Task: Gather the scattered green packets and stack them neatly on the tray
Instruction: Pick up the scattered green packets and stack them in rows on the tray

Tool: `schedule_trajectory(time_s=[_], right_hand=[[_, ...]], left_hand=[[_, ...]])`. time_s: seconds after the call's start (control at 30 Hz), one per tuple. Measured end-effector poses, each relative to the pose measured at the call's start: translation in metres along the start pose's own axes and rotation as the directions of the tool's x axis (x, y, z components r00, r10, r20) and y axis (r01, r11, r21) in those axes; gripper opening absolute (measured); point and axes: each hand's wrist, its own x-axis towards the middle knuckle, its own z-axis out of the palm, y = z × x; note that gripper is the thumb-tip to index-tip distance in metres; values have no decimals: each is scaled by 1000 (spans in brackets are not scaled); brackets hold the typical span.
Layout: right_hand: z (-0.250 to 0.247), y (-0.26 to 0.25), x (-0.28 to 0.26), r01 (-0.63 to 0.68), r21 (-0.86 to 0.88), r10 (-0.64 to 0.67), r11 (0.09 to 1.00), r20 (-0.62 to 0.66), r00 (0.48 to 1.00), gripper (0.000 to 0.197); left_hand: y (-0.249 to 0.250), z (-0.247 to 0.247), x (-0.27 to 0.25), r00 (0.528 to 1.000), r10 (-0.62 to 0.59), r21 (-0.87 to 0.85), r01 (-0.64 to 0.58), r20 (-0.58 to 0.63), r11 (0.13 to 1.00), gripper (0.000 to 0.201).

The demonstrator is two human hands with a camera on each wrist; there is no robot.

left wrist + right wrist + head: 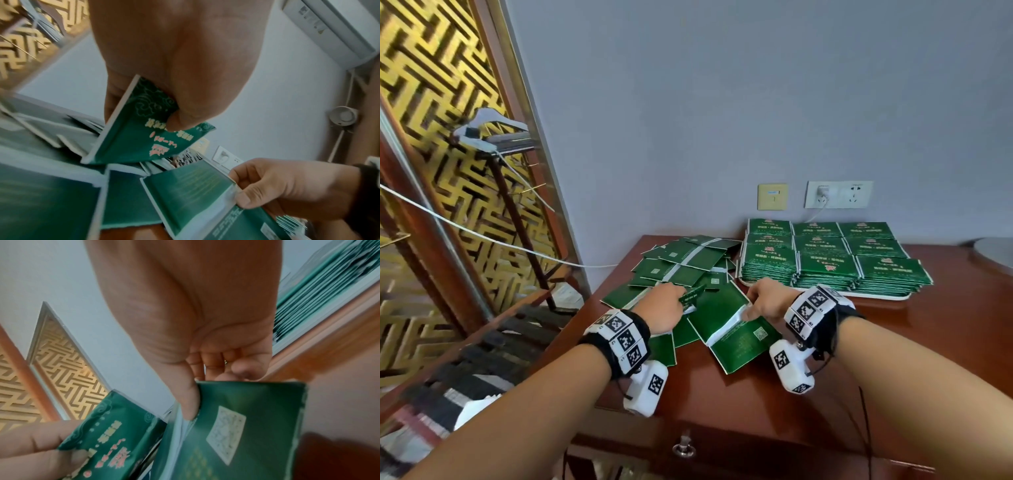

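Several green packets [681, 263] lie scattered on the left part of the wooden table. My left hand [666, 306] pinches one green packet [692, 295] [144, 129] by its corner, lifted and tilted, printed face showing. My right hand [765, 303] pinches the white seam of a joined pair of packets [736, 332] [242, 426], thumb on top, QR side up. At the back right a white tray [825, 296] carries neat stacks of green packets [828, 253] in rows.
A wall with sockets [839, 194] and a plugged charger stands behind the tray. A grey round object [996, 250] sits at the far right. A white cable [482, 233] runs left past a gold lattice screen [431, 102]. A drawer knob [683, 448] is below the table's front edge.
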Motion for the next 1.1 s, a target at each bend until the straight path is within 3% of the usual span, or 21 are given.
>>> schedule_trajectory(time_s=[0.27, 0.6, 0.73, 0.8, 0.93, 1.03, 1.1], right_hand=[[-41, 77, -44, -190, 54, 193, 980, -67, 979, 20], [-56, 145, -71, -373, 69, 378, 925, -90, 921, 42], [-62, 151, -63, -303, -117, 280, 946, -178, 943, 54], [-64, 151, -55, -248, -139, 224, 959, -166, 960, 57], [-64, 147, -39, -144, -181, 128, 973, -96, 987, 58], [-61, 146, -28, -103, -218, 97, 970, -37, 995, 61], [-60, 145, -22, -84, -248, 86, 965, -5, 996, 64]], left_hand=[[83, 35, 24, 977, 183, 106, -195, 111, 975, 33], [122, 68, 47, 908, 226, 179, -303, 353, 936, 40], [125, 67, 50, 921, 204, 91, -247, 330, 965, 64], [124, 69, 56, 944, 173, 33, -190, 280, 981, 62], [117, 71, 66, 942, 147, -139, -109, 300, 984, 79], [114, 72, 76, 947, 130, -180, -78, 295, 980, 68], [111, 73, 85, 962, 117, -90, -97, 247, 991, 44]])
